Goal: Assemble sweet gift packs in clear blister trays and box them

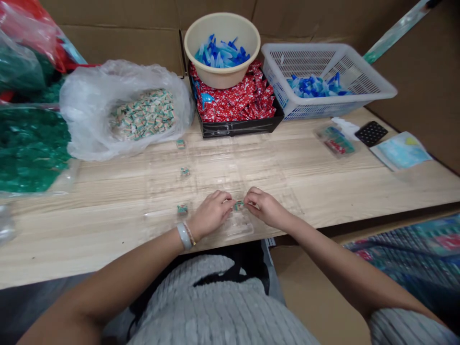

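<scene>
Near the table's front edge, my left hand (214, 211) and my right hand (265, 206) face each other with their fingers pinched. Between the fingertips is a small striped piece (239, 205), green, white and orange, each hand at one side of it. Below it lie clear plastic trays (235, 227), hard to make out against the wood. Three similar striped pieces sit in a column to the left: a far one (180, 144), a middle one (185, 171) and a near one (182, 209).
A clear plastic bag (89, 110) holds many striped pieces. Behind are a cream bowl (194, 36) on a black box (240, 127) of red packets, and a white basket (373, 88) with blue pieces. Green bags (32, 148) lie left; a small clear pack (336, 140) lies right.
</scene>
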The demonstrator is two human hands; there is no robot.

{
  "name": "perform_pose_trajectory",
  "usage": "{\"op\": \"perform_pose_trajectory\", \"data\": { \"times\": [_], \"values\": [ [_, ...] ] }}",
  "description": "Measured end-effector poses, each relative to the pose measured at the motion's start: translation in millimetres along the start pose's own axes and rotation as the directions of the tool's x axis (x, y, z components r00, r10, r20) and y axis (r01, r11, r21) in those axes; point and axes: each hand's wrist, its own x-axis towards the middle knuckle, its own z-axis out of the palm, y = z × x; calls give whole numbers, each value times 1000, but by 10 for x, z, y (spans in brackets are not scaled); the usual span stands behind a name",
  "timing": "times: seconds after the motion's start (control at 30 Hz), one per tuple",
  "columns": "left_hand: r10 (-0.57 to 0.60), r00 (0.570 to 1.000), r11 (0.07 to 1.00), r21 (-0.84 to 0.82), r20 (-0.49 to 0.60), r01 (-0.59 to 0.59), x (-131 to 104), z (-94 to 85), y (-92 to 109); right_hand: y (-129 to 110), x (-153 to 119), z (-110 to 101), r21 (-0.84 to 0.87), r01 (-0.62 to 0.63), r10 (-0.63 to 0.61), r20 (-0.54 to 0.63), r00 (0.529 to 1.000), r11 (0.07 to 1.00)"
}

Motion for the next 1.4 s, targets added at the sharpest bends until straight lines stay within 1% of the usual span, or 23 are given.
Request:
{"op": "perform_pose_trajectory", "data": {
  "times": [0.07,0.13,0.2,0.27,0.33,0.43,0.5,0.53,0.6,0.67,0.7,0.73,0.77,0.87,0.93,1.0,1.13,1.3,1.33,1.4],
  "values": [
    [2,1000,1000,15,18,-2,14,27,12,5,28,25,-74,41,-38,51,998,996],
    [7,999,1000,23,36,-8,26,50,17,1,52,77,-206,63,-45,89,995,977],
    [11,999,1000,24,40,-12,41,76,20,-9,63,128,-338,69,-36,103,994,939],
    [9,999,1000,24,33,-10,56,104,36,-19,59,160,-422,68,-34,86,996,904],
    [1,1000,999,40,6,-2,52,117,72,-25,44,175,-467,68,-46,60,997,882],
    [4,998,998,62,-63,-1,-61,57,105,-14,11,166,-511,93,-84,41,996,855],
    [7,994,998,65,-105,0,-250,-50,53,1,-6,137,-514,114,-104,48,993,850],
    [-11,991,998,66,-132,20,-378,-117,-3,4,-7,118,-504,113,-106,42,993,856],
    [-114,969,989,69,-218,132,-673,-247,-159,-23,20,89,-460,89,-100,1,995,883],
    [-253,921,958,57,-296,281,-948,-332,-332,-116,99,106,-388,81,-105,-42,994,918],
    [-300,902,943,47,-310,330,-1055,-349,-407,-190,158,144,-345,98,-121,-46,992,933],
    [-324,895,935,41,-306,352,-1133,-351,-466,-277,229,203,-302,129,-147,-35,989,945],
    [-327,899,935,38,-291,353,-1181,-339,-507,-373,308,281,-264,167,-176,-12,984,950],
    [-311,916,943,35,-254,330,-1198,-271,-539,-637,540,573,-229,244,-235,67,970,942],
    [-313,917,943,33,-247,331,-1167,-238,-523,-749,651,742,-267,247,-227,107,968,931],
    [-316,918,943,30,-240,332,-1151,-228,-510,-801,716,841,-308,247,-212,145,967,919],
    [-325,919,941,23,-224,338,-1177,-243,-513,-810,766,859,-323,255,-198,200,960,911],
    [-333,925,940,15,-181,342,-1153,-278,-512,-785,822,867,-245,208,-177,146,973,947],
    [-355,919,932,13,-171,362,-1127,-283,-503,-784,832,885,-235,208,-178,141,974,949],
    [-423,894,903,10,-152,429,-1065,-292,-475,-790,846,920,-225,217,-188,142,972,950]
  ]
}}
